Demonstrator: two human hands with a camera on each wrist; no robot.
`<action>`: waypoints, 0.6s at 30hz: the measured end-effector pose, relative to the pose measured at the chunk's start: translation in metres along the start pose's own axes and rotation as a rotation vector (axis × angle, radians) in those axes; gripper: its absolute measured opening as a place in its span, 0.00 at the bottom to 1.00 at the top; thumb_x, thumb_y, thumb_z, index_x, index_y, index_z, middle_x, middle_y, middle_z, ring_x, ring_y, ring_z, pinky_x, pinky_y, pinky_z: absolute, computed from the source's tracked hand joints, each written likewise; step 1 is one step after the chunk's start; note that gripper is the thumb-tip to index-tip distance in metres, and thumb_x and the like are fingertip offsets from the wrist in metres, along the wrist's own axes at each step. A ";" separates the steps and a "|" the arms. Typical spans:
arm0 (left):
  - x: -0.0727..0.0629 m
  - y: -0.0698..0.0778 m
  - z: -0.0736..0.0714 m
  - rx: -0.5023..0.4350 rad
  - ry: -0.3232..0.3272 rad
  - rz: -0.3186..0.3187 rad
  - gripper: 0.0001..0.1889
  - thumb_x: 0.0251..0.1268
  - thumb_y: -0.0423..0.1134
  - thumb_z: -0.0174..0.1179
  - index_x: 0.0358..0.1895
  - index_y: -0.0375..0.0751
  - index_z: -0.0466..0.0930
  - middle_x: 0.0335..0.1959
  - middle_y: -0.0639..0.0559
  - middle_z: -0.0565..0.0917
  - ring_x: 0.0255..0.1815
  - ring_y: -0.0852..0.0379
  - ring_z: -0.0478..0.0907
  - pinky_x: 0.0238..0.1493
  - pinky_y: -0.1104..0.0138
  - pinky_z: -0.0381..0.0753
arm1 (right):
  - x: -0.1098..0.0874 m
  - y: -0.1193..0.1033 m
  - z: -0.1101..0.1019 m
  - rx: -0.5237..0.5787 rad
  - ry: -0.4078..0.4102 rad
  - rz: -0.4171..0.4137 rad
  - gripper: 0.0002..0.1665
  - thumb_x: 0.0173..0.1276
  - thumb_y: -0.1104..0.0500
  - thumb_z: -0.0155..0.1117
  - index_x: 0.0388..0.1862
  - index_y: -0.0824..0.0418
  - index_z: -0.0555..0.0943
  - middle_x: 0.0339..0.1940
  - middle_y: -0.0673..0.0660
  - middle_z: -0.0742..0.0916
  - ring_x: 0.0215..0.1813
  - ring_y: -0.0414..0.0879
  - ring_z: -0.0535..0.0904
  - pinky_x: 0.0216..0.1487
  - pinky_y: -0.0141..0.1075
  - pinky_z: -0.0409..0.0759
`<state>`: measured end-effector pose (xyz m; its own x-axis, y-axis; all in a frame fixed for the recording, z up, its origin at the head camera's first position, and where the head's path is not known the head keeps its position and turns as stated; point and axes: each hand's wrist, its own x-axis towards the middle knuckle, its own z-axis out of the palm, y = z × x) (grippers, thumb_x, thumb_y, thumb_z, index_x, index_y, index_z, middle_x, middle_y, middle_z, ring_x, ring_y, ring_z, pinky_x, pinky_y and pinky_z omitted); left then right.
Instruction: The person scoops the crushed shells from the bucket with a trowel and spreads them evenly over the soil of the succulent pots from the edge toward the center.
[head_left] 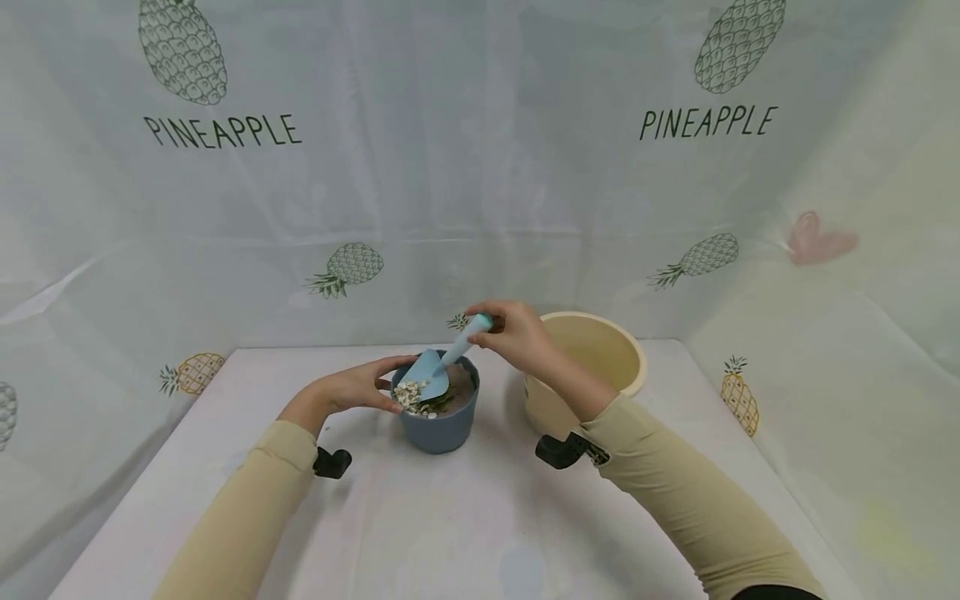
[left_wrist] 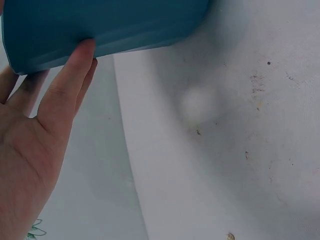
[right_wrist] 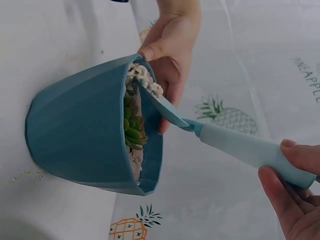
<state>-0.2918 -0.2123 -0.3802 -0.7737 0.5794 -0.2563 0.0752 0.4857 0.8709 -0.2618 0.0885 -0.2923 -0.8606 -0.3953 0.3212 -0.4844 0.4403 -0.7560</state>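
Observation:
A blue plant pot (head_left: 440, 435) stands on the table, holding a green succulent (right_wrist: 133, 131), pale soil and whitish pebbles (head_left: 409, 395). My left hand (head_left: 352, 389) grips its left side, the thumb at the rim and the fingers round the wall; the left wrist view shows the fingers (left_wrist: 70, 82) against the outside. My right hand (head_left: 517, 335) pinches the pale handle of a small blue trowel (head_left: 460, 340) above the pot. The trowel slants down to the left, its blade (right_wrist: 167, 109) inside the rim among the pebbles, next to the succulent.
A large cream bucket (head_left: 636, 358) stands to the right of the pot, partly behind my right forearm. Dark specks and crumbs (left_wrist: 257, 84) dot the white table (head_left: 442, 525). A pineapple-printed sheet (head_left: 480, 167) hangs behind and at the sides.

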 end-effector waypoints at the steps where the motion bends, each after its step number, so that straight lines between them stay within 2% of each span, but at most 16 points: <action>1: 0.000 0.000 0.001 -0.003 0.003 0.001 0.50 0.55 0.33 0.73 0.78 0.53 0.51 0.79 0.43 0.42 0.73 0.29 0.48 0.62 0.42 0.66 | 0.000 0.000 -0.001 -0.002 -0.004 0.001 0.21 0.64 0.65 0.70 0.57 0.61 0.82 0.42 0.57 0.85 0.39 0.45 0.84 0.37 0.35 0.82; 18: -0.002 -0.001 0.014 -0.035 0.090 -0.034 0.52 0.53 0.35 0.74 0.79 0.51 0.49 0.78 0.40 0.45 0.72 0.30 0.53 0.59 0.45 0.70 | 0.006 -0.009 -0.001 -0.022 -0.019 0.032 0.22 0.65 0.64 0.69 0.59 0.60 0.81 0.43 0.55 0.85 0.41 0.44 0.84 0.39 0.35 0.82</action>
<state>-0.2812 -0.2048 -0.3860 -0.8289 0.5013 -0.2482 0.0274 0.4796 0.8771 -0.2623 0.0833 -0.2825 -0.8726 -0.3959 0.2862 -0.4604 0.4707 -0.7527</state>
